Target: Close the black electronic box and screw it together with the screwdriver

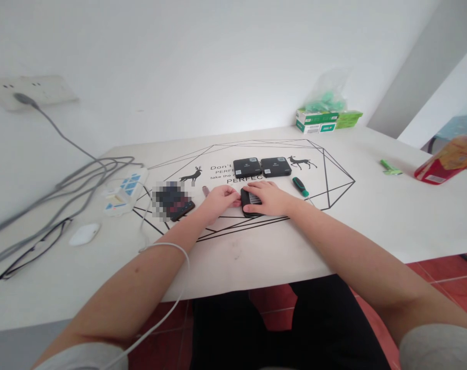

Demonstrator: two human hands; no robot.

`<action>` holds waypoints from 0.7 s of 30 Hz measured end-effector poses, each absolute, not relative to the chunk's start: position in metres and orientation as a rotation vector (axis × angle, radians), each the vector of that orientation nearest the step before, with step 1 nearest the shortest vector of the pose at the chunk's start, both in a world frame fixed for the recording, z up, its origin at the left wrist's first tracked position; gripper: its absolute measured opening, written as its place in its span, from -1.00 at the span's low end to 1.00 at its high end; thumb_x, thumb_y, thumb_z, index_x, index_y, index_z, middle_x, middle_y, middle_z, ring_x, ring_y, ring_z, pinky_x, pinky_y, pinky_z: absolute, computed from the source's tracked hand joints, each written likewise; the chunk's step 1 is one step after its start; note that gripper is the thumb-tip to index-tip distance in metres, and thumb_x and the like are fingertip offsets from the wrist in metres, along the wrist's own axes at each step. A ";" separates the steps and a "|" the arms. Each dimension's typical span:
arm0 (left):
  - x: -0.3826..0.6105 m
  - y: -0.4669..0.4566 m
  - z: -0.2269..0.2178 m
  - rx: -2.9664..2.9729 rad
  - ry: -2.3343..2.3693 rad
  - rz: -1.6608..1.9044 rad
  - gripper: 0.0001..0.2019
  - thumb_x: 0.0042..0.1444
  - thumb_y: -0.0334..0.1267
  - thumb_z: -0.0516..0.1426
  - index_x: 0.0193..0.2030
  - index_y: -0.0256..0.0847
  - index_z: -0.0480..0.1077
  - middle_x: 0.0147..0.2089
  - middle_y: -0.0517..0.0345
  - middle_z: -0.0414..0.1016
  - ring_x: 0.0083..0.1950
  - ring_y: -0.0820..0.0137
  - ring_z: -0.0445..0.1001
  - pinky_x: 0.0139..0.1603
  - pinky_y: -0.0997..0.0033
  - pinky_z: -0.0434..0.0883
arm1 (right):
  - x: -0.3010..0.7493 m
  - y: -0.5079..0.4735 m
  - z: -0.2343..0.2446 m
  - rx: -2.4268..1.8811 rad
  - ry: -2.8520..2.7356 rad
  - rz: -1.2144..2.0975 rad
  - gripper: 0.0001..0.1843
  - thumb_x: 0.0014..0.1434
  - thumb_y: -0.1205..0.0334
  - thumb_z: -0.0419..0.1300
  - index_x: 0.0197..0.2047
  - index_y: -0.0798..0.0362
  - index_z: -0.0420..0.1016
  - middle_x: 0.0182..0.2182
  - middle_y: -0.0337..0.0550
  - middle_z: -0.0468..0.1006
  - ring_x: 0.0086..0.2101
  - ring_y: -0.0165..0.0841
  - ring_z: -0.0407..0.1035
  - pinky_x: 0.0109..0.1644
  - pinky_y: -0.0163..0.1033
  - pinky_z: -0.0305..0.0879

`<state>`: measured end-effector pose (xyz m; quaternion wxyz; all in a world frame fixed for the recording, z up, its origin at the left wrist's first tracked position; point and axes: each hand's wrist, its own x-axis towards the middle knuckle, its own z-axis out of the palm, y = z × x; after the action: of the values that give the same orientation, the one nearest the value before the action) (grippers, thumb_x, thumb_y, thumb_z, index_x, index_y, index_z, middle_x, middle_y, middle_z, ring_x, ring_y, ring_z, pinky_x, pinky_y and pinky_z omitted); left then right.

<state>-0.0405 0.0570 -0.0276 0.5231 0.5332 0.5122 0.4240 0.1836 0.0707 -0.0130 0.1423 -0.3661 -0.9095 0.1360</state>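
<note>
White table (372, 216) carries everything, black line drawing with deer and lettering printed on its top, under and around both hands. Grey cables (83, 174) run from a wall socket (29, 90) far to the left of the hands, down to a white power strip (125, 192) lying well left of the left hand. Green and white boxes (318, 121) sit at the back edge, far beyond the right hand, clear bag on top of them. Red packet (445, 159) lies far right of the right hand, at the table's edge. Glasses (33, 252) lie far left, nearer the person than the left hand; white mouse (84, 234) just beside them. Two black boxes (262, 167) lie side by side, touching, just beyond both hands. Phone (179, 205), partly blurred, is just left of the left hand. Black device (251, 198) with a white barcode label lies flat between the hands, under the right hand's fingers. Right hand (268, 198) lies palm down on it, fingers resting along its top. Left hand (220, 200) curls at its left end, thumb and fingertips pinched together there; what they pinch is too small to tell. Green-handled screwdriver (300, 186) lies just right of the right hand, not touched. Small green thing (390, 168) is well right of it.
</note>
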 end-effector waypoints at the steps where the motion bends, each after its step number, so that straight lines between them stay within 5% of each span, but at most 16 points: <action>1: -0.040 0.056 -0.027 1.250 1.222 1.015 -0.80 -0.01 -0.22 0.42 -0.38 -0.18 0.49 -0.35 0.07 0.65 -0.24 0.25 0.66 0.02 0.14 0.56 | 0.185 0.071 -0.012 -1.055 -2.626 0.407 -0.19 0.31 -0.30 0.14 0.42 0.06 0.33 0.40 0.23 0.33 0.37 0.13 0.19 0.44 0.31 0.01; 7: -0.039 0.053 -0.027 1.194 1.216 1.018 -0.81 -0.04 -0.30 0.45 -0.42 -0.23 0.51 -0.38 0.02 0.63 -0.28 0.24 0.65 0.07 0.06 0.58 | 0.195 0.073 -0.007 -1.052 -2.680 0.529 0.05 0.12 -0.35 0.32 0.50 0.04 0.21 0.48 0.20 0.17 0.46 0.15 0.00 0.51 0.30 -0.12; 13: -0.039 0.051 -0.027 1.211 1.170 0.994 -0.80 -0.09 -0.26 0.46 -0.45 -0.19 0.54 -0.40 0.11 0.63 -0.24 0.23 0.67 0.10 0.06 0.58 | 0.191 0.067 -0.007 -1.142 -2.646 0.539 -0.05 0.16 -0.25 0.31 0.48 0.01 0.22 0.49 0.16 0.16 0.47 0.12 -0.01 0.51 0.34 -0.19; 21: -0.037 0.047 -0.022 1.260 1.256 0.951 -0.78 -0.09 -0.17 0.45 -0.46 -0.20 0.54 -0.41 0.14 0.60 -0.24 0.25 0.65 0.13 0.05 0.57 | 0.186 0.062 -0.008 -1.299 -2.630 0.549 -0.05 0.21 -0.42 0.16 0.50 -0.11 0.16 0.53 0.02 0.07 0.50 0.23 -0.18 0.46 0.58 -0.39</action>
<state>-0.0369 0.0471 -0.0218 0.5329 0.5284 0.5270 0.3988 0.1863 0.0618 -0.0079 0.0787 -0.4339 -0.8786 0.1834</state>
